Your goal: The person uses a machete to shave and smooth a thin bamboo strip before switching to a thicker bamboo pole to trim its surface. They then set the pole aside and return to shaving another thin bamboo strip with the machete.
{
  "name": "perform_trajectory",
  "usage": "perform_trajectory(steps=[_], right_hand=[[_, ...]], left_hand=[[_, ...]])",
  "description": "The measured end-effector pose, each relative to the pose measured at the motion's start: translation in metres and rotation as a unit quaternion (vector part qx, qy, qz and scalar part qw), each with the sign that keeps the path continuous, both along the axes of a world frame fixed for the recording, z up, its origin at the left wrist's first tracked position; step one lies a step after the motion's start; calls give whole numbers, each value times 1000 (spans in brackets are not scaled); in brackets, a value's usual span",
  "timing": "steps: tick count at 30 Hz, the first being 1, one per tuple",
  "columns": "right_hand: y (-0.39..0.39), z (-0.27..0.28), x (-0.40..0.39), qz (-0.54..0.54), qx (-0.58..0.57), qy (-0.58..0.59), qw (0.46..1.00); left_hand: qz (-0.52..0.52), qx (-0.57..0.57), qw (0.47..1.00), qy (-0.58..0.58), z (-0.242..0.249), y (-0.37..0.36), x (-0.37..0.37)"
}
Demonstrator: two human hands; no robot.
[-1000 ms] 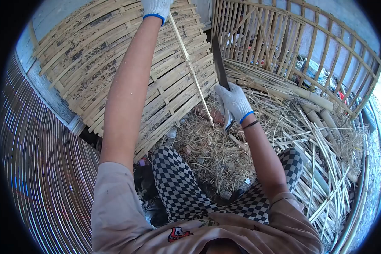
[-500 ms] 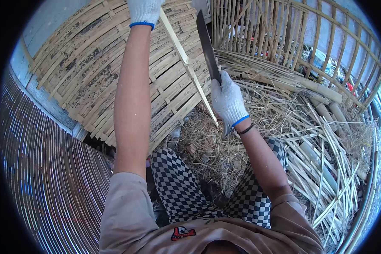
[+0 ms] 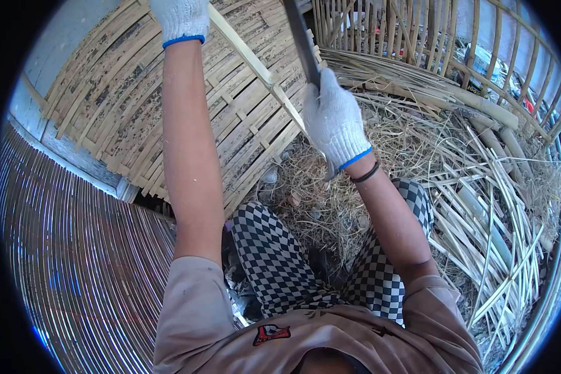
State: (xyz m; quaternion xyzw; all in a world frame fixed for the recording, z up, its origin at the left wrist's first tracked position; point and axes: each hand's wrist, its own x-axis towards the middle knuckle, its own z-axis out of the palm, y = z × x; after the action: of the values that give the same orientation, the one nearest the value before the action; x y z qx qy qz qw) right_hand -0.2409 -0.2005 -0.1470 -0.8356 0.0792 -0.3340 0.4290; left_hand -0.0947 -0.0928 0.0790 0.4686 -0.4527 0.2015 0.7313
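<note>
At the top edge, my left hand [image 3: 182, 19] in a white knit glove with a blue cuff is closed on a pale split bamboo strip [image 3: 246, 59]; the frame cuts off part of its fingers. The strip slants down to the right, with a thicker joint midway, and its lower end passes behind my right hand [image 3: 338, 121]. That gloved hand is wrapped around the handle of a machete [image 3: 302, 40]. The long dark blade points upward, its tip beyond the frame. The handle's pale lower end shows below the glove.
A woven bamboo panel [image 3: 137, 106] leans behind the strip. Shavings [image 3: 311, 187] cover the ground before my knees. Cut bamboo strips [image 3: 498, 249] are heaped at right, below a bamboo slat fence [image 3: 411, 31]. Corrugated sheeting [image 3: 81, 249] stands at left.
My right hand and the machete have moved up, and the blade tip has left the frame. My left hand has shifted left with the bamboo strip. The camera view has turned slightly.
</note>
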Motion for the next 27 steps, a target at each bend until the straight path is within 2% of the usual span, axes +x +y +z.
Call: perform_trajectory(steps=[2,5,6,9,13,14,15,17,18,19,22,25,27], right_hand=[[4,-3,1,-23,39,-29,999],[23,-36,16,91,-66,126,986],[26,-40,10,60,-53,145,986],[11,-22,2,70,-78,107,989],[3,7,-10,-7,24,23,999],[4,0,-5,-21,32,-25,999],[10,-3,-1,1,24,45,999],[25,-11,6,47,5,185,982],[30,-46,19,93,-101,167,976],[30,-51,17,94,-109,166,976],[23,-39,10,86,-123,145,978],[17,-19,2,53,-90,56,993],[23,-8,-4,26,-47,48,997]], left_hand=[[4,4,1000,0,-1,-3,-6],[4,7,1000,1,-6,0,-10],[1,10,1000,1,-8,3,-8],[-6,9,1000,-3,-8,14,0],[1,15,1000,-20,-9,26,1],[-129,32,991,16,-6,35,26],[-258,47,964,52,0,45,66],[-281,49,957,50,0,38,51],[-179,38,983,12,-3,30,34],[-75,27,996,-27,-7,24,11],[9,3,1000,-23,-12,26,-1],[-36,28,999,-27,-9,32,10],[-244,48,968,43,1,51,73]])
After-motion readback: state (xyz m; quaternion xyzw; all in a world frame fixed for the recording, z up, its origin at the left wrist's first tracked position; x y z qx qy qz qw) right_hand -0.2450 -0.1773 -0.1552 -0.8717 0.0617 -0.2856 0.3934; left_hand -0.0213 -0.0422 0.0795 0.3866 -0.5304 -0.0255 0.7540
